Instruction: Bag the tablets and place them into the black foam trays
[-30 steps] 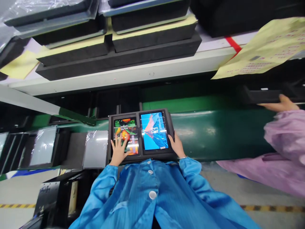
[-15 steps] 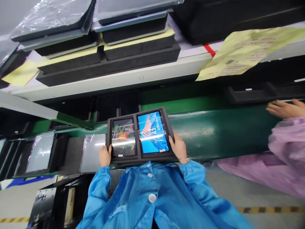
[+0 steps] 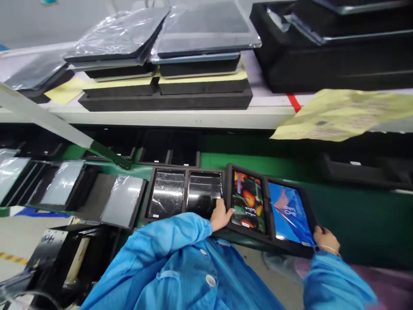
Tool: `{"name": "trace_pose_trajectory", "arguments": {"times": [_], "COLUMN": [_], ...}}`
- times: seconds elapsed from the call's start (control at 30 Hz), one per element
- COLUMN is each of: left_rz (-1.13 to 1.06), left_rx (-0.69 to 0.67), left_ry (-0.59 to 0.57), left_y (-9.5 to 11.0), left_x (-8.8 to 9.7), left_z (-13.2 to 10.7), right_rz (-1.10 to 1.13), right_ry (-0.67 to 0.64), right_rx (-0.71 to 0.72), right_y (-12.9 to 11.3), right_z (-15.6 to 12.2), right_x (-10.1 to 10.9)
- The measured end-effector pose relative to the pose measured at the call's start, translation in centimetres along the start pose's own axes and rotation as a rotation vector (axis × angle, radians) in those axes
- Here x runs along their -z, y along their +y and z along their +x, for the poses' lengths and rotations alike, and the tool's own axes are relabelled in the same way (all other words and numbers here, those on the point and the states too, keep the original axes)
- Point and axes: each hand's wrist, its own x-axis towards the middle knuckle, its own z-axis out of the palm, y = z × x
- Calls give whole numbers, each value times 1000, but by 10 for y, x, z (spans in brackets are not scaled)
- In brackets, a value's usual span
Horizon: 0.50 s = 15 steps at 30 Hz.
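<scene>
At about two o'clock from the blue-sleeved worker [image 3: 174, 245], a black foam tray [image 3: 229, 185] sits askew over the green counter [image 3: 358, 219]; from where I stand I can't tell whether it rests flat or is slightly lifted. Its nine-o'clock pocket holds a fruit-picture tablet [image 3: 248, 200], its three-o'clock pocket a blue-screen tablet [image 3: 288, 211], both lit.

Both hands are on this tray. The right hand [image 3: 326, 241] is curled closed around the four-o'clock corner. The left hand [image 3: 221, 215] is half closed at the nine-o'clock side, thumb towards the wall; how far its fingers reach around or under is hidden.

Just beside, at nine o'clock, lies a neighbouring tray [image 3: 186, 189] with two dark tablets [image 3: 168, 193], and the left hand sits right at that seam. If the lit tray were pulled back towards six o'clock, its corner might catch the neighbour and shunt it, or knuckles might get pinched. I'd also watch the near side, which looks close to the counter's front edge: should the left hand's hold prove loose, an uneven lift could tip the tray and let a tablet slide out.
</scene>
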Motion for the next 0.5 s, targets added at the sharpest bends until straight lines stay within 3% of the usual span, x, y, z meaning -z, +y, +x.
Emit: {"name": "trace_pose_trajectory", "arguments": {"times": [0.1, 0.17, 0.23, 0.27, 0.3, 0.37, 0.5], "left_rz": [-45, -71, -88, -88, -80, -45, 80], "left_rx": [-111, -225, -314, -333, -331, -268, -5], "left_ry": [-157, -253, -268, -227, -156, 47, 450], "left_y": [24, 39, 51, 52, 49, 31, -39], "left_x": [-23, -25, -9, 8, 32, 99, 264], "left_z": [8, 15, 29, 38, 49, 72, 100], "right_rz": [49, 106, 172, 206, 236, 289, 344], "right_ry": [-39, -62, -95, -123, -164, -272, -434], "right_rx": [-17, 71, 217, 297, 370, 490, 533], "right_y": [-15, -44, -91, -121, -154, -225, -361], "right_z": [25, 32, 30, 26, 19, 1, -37], "right_x": [5, -7, -32, -48, -67, -108, -189]}}
